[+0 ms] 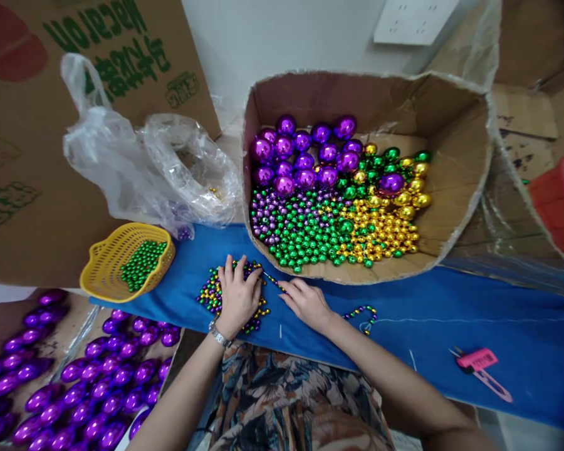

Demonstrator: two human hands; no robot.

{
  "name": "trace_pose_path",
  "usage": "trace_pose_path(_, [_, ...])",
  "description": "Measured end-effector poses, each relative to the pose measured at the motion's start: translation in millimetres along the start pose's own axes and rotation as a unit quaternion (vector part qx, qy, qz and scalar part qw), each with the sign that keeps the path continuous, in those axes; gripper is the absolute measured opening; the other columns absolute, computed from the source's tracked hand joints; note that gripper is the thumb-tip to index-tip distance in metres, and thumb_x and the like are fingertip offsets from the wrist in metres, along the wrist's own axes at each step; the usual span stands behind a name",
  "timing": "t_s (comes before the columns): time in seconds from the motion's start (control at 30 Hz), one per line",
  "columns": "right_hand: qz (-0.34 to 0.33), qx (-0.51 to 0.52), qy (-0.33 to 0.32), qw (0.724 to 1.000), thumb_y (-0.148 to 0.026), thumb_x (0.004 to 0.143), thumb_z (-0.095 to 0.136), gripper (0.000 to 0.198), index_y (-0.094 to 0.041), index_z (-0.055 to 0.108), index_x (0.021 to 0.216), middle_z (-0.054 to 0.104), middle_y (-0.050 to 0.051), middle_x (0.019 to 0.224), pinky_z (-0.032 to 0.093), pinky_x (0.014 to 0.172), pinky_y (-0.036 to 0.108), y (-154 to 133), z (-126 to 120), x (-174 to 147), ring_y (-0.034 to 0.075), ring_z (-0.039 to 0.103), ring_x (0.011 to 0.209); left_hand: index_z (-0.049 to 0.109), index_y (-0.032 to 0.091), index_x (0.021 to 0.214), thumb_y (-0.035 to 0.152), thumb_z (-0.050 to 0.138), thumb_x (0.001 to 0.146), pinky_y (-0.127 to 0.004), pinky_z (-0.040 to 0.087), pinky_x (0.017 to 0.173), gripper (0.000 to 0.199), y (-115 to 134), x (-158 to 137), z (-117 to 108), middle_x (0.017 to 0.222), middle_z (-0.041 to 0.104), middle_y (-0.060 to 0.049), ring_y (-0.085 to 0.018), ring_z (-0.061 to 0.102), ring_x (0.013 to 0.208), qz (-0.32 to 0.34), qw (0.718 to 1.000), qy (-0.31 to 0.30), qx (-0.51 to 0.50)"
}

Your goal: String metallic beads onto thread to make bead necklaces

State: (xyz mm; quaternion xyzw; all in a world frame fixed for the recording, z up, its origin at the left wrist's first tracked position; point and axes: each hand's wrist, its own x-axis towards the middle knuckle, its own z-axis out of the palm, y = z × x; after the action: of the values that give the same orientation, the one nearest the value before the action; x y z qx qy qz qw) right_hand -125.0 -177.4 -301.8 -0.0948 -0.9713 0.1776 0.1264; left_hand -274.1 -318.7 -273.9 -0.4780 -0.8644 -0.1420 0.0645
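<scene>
My left hand lies spread over a pile of small green, gold and purple beads on the blue cloth. Its thumb and forefinger are near the tip of a thin beading needle. Pinched in the fingers of my right hand is that needle, with several small beads threaded along it. Part of the needle is hidden by the right fingers. To the right of my right wrist, a short strand of strung beads lies curled, and a pale thread runs rightward across the cloth.
Behind the hands stands a cardboard box of purple, green and gold beads. A yellow basket with green beads sits left. Large purple beads fill the lower left. On the right of the blue cloth lies a pink cutter.
</scene>
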Motion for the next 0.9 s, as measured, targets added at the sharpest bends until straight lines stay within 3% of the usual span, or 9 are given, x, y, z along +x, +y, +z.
trace_pose_path(0.17, [-0.009, -0.047, 0.003, 0.999, -0.040, 0.098, 0.044, 0.037, -0.021, 0.060, 0.126, 0.066, 0.008, 0.097, 0.051, 0.065, 0.021, -2.6, 6.9, 6.5, 0.013, 0.066, 0.071, 0.067, 0.027, 0.109, 0.026, 0.050, 0.089, -0.068, 0.023, 0.105, 0.026, -0.2, -0.2, 5.2, 0.138, 0.045, -0.012, -0.042, 0.022, 0.138, -0.006, 0.999, -0.005, -0.034])
trace_pose_path(0.37, [-0.029, 0.048, 0.083, 0.995, -0.041, 0.097, 0.046, 0.037, -0.018, 0.062, 0.121, 0.064, 0.009, 0.099, 0.053, 0.075, 0.021, -0.1, 4.9, 2.6, 0.013, 0.066, 0.082, 0.063, 0.023, 0.115, 0.029, 0.048, 0.091, -0.059, 0.025, 0.111, 0.028, -7.6, 0.5, -1.4, 0.133, 0.051, -0.011, -0.033, 0.025, 0.139, -0.035, 0.989, 0.027, -0.144])
trace_pose_path(0.43, [-0.039, 0.077, 0.090, 0.992, -0.040, 0.096, 0.048, 0.036, -0.017, 0.061, 0.121, 0.064, 0.009, 0.099, 0.054, 0.077, 0.022, -0.9, -0.1, -0.3, 0.014, 0.065, 0.085, 0.063, 0.022, 0.114, 0.031, 0.047, 0.092, -0.055, 0.027, 0.112, 0.028, -12.1, 1.3, -3.9, 0.130, 0.054, -0.011, -0.030, 0.031, 0.137, -0.044, 0.981, 0.027, -0.188])
trace_pose_path(0.63, [-0.056, 0.107, 0.103, 0.987, -0.043, 0.094, 0.051, 0.038, -0.015, 0.060, 0.119, 0.064, 0.008, 0.095, 0.053, 0.077, 0.025, -8.8, -16.0, -5.8, 0.015, 0.064, 0.085, 0.068, 0.022, 0.089, 0.039, 0.053, 0.088, -0.054, 0.027, 0.113, 0.022, -18.9, -0.3, -8.1, 0.126, 0.058, -0.008, -0.028, 0.037, 0.134, -0.067, 0.956, 0.013, -0.287])
trace_pose_path(0.9, [-0.066, 0.061, 0.067, 0.994, -0.043, 0.096, 0.048, 0.038, -0.016, 0.061, 0.118, 0.067, 0.006, 0.088, 0.049, 0.075, 0.027, -13.9, -37.1, -10.3, 0.016, 0.061, 0.080, 0.059, 0.020, 0.078, 0.042, 0.050, 0.089, -0.048, 0.029, 0.111, 0.026, -13.0, -8.3, -21.3, 0.133, 0.055, -0.010, -0.026, 0.042, 0.132, -0.150, 0.898, -0.031, -0.413])
